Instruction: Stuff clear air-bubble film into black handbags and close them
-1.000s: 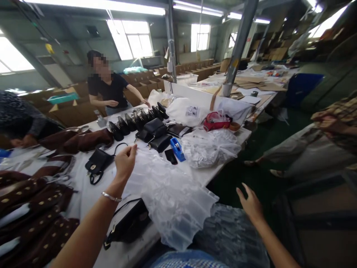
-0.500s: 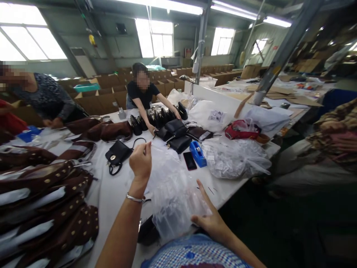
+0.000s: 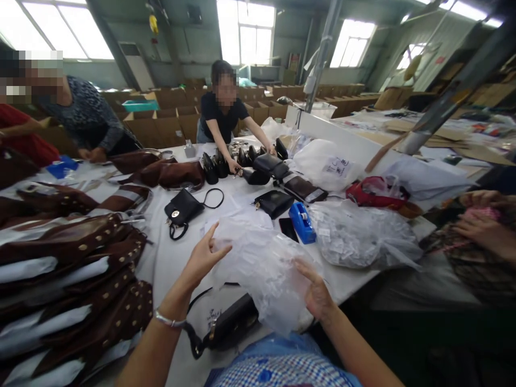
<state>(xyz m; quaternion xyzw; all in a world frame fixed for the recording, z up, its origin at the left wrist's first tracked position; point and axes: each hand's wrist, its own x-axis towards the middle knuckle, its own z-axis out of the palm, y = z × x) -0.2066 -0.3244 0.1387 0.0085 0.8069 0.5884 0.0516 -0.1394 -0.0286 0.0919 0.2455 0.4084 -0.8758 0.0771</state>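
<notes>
A crumpled clear plastic bag (image 3: 262, 263) sits on the white table (image 3: 169, 263) right in front of me. My left hand (image 3: 203, 257) pinches its left edge, thumb and forefinger apart from the other fingers. My right hand (image 3: 316, 290) grips the bag's right side, fingers partly behind the film. Under the bag, at the table's near edge, lies a black handbag (image 3: 231, 325) with a strap. A silver bracelet is on my left wrist.
A small black handbag (image 3: 183, 207), a blue tape dispenser (image 3: 301, 222), a phone (image 3: 288, 228) and a heap of plastic bags (image 3: 363, 236) lie beyond. Brown studded leather pieces (image 3: 72, 258) fill the left. A person in black (image 3: 223, 118) handles black purses (image 3: 266, 164) opposite; others stand left and right.
My left hand came down and loosened from a raised pinch. My right hand moved up onto the bag's right side. The view turned left.
</notes>
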